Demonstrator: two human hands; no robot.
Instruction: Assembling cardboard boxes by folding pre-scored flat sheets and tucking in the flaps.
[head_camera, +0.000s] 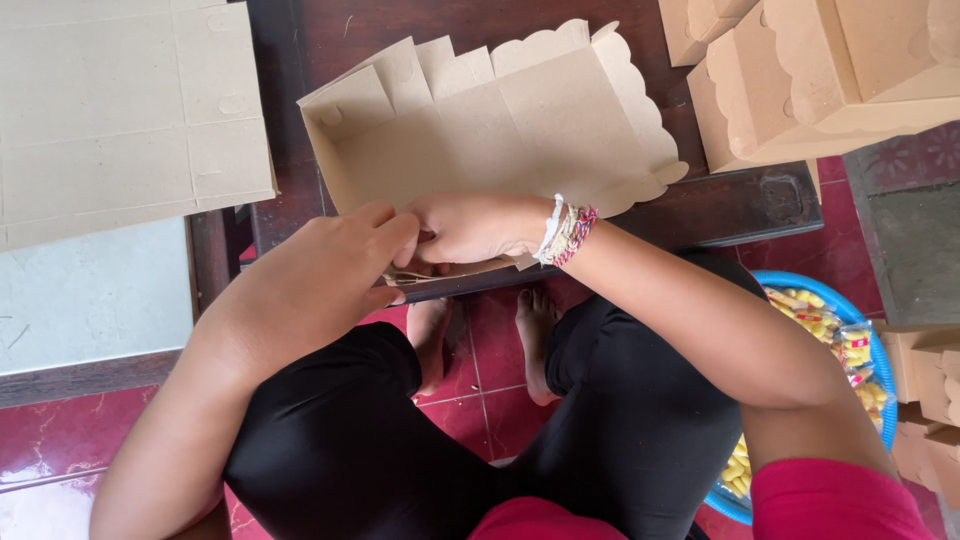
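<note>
A brown cardboard box blank (500, 130) with scalloped flaps lies half folded on a dark wooden table (740, 205). Its far wall stands up and its near edge sits at the table's front edge. My left hand (335, 265) and my right hand (470, 228) meet at that near edge, fingers pinching a small cardboard flap (450, 272) between them. Several bead and string bracelets circle my right wrist (565, 232). My fingertips are hidden behind the flap.
Flat cardboard blanks (120, 110) lie at the left. Folded scalloped boxes (820, 80) are stacked at the back right, more at the right edge (925, 385). A blue basin (845, 345) of yellow wrapped packets stands on the red tiled floor. My knees and bare feet sit under the table.
</note>
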